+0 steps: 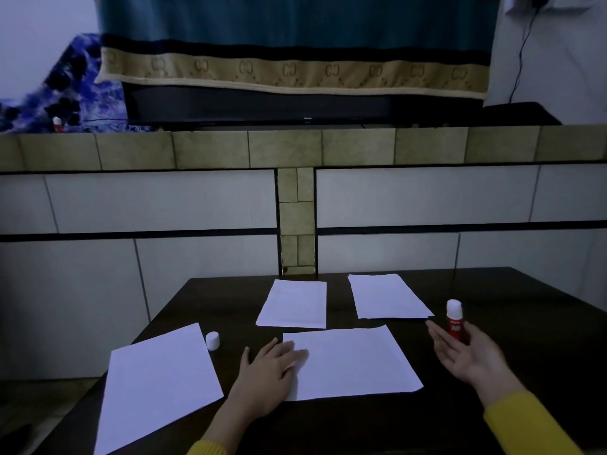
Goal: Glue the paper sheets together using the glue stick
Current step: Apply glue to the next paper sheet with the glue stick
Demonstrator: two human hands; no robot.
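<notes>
We record the left hand lying flat, fingers straight and slightly spread, fingertips pressed on the left edge of the nearest paper sheet; it grasps nothing. The right hand sits palm up with fingers loosely extended, and the glue stick stands upright at its thumb side, seemingly held between thumb and palm, though we cannot tell the exact grip. The stick is uncapped, white tip up, red body below; its label carries white print too blurred for us to read. It lies just right of the nearest sheet and close to the corner of the far right sheet. Its white cap stands on the dark table, well left of the left hand, beside the near left sheet. A fourth sheet lies at far centre. Count: four paper sheets, all apart from one another; one glue stick; one cap; two hands, both in yellow sleeves. Beyond the table, a tiled ledge carries a cloth patterned with repeated paired "C" marks.
</notes>
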